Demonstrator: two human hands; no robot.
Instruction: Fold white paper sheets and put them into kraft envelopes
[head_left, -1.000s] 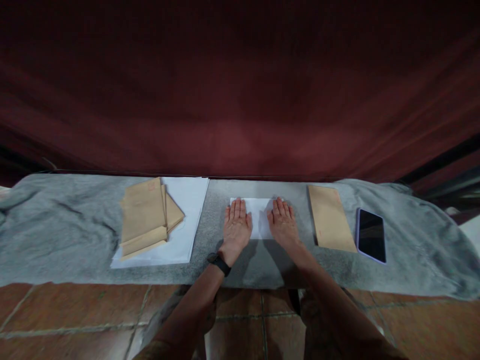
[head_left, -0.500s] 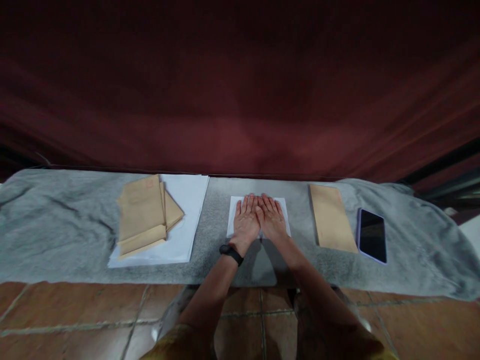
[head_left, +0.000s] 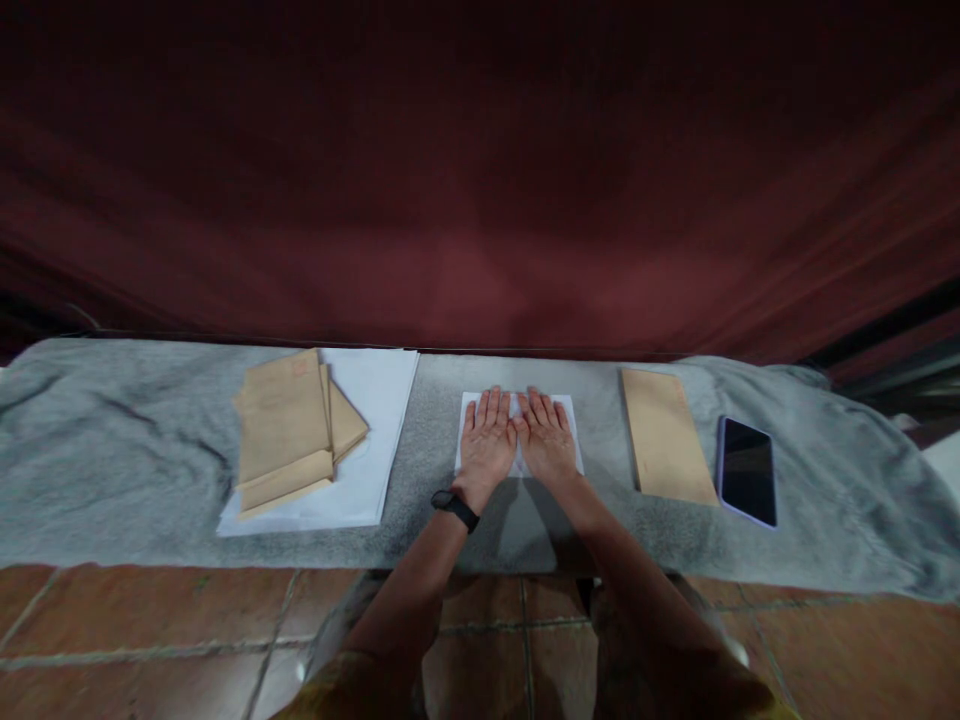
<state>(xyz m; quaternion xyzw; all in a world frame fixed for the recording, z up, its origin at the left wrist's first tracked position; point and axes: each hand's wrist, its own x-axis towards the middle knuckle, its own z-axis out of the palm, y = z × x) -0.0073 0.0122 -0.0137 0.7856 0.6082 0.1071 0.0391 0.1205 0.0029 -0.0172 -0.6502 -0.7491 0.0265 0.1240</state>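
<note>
Both my hands lie flat, fingers stretched out, on a small folded white paper (head_left: 574,440) in the middle of the grey cloth-covered surface (head_left: 135,470). My left hand (head_left: 486,447), with a black band on its wrist, presses the paper's left half. My right hand (head_left: 545,440) presses the right half, and the two thumbs nearly touch. Neither hand holds anything.
To the left, a pile of brown envelopes (head_left: 289,430) rests on a stack of white sheets (head_left: 375,420). A single brown envelope (head_left: 664,436) and a dark phone (head_left: 745,471) lie to the right. A dark red curtain (head_left: 480,180) hangs behind; tiled floor (head_left: 135,630) lies below.
My hands slid together from the paper's outer edges to its middle, then parted slightly. The paper stayed in place on the cloth.
</note>
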